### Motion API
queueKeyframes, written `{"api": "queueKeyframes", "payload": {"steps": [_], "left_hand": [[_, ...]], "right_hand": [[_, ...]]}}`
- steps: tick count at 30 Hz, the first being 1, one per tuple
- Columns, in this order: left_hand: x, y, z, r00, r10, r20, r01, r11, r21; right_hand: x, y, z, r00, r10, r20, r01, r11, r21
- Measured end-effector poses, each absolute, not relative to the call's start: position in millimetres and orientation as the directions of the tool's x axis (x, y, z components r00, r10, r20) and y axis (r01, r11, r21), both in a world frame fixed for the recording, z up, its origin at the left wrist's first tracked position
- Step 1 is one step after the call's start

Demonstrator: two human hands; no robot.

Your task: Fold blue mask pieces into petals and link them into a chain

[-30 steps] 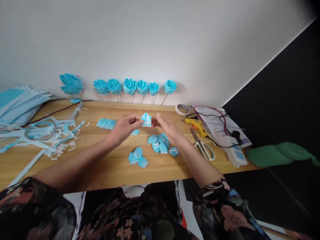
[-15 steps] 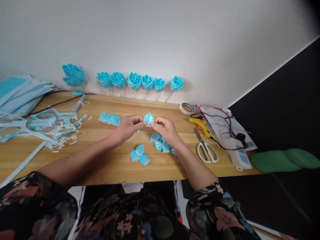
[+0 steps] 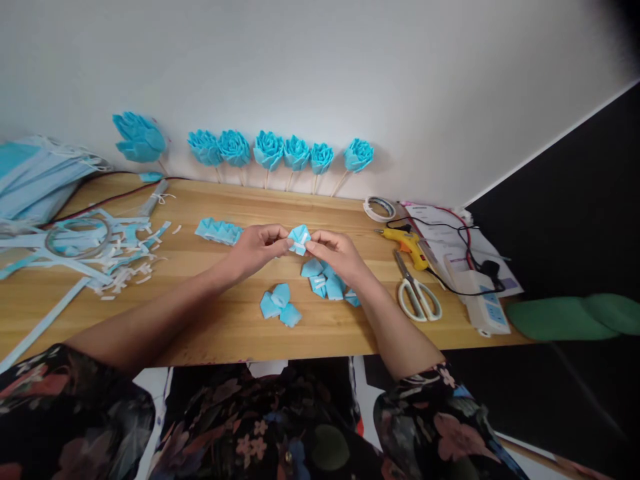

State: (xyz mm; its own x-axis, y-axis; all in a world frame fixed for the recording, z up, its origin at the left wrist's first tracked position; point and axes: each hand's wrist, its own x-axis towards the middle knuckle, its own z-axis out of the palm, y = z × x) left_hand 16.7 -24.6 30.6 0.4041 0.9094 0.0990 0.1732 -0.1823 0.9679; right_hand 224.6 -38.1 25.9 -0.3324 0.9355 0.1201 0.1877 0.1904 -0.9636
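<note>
A small folded blue petal (image 3: 300,238) with a white strip across it is pinched between my two hands above the table. My left hand (image 3: 257,248) grips its left edge with thumb and forefinger. On the opposite edge, my right hand (image 3: 335,253) holds it the same way. Below my right hand lies a pile of similar folded petals (image 3: 327,283), partly covered by my wrist. Another cluster of petals (image 3: 280,305) rests nearer the front edge. Behind my left hand is a pleated blue strip (image 3: 219,231), its right end hidden by my fingers.
Several blue flowers on sticks (image 3: 269,151) lean against the wall. Face masks (image 3: 45,180) and cut scraps (image 3: 130,247) are at left. To the right lie a tape roll (image 3: 370,212), a yellow glue gun (image 3: 411,248), scissors (image 3: 414,293) and a white power strip (image 3: 484,307) with cables.
The petal has tilted in my fingers, and its white strip now slants. The whole view has shifted slightly; the things on the table stay in place.
</note>
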Motion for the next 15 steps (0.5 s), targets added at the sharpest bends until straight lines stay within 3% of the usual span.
{"api": "queueKeyframes", "payload": {"steps": [8,15], "left_hand": [[18.1,-23.1,28.4,0.328,0.942,0.072,0.079,-0.103,0.992],[18.7,-30.1,32.7,0.416,0.903,0.109,0.179,-0.199,0.964]], "right_hand": [[221.7,-38.0,23.5,-0.308,0.942,0.134,0.203,0.203,-0.958],[215.5,-44.6,23.2,-0.282,0.958,0.058,0.139,0.101,-0.985]]}}
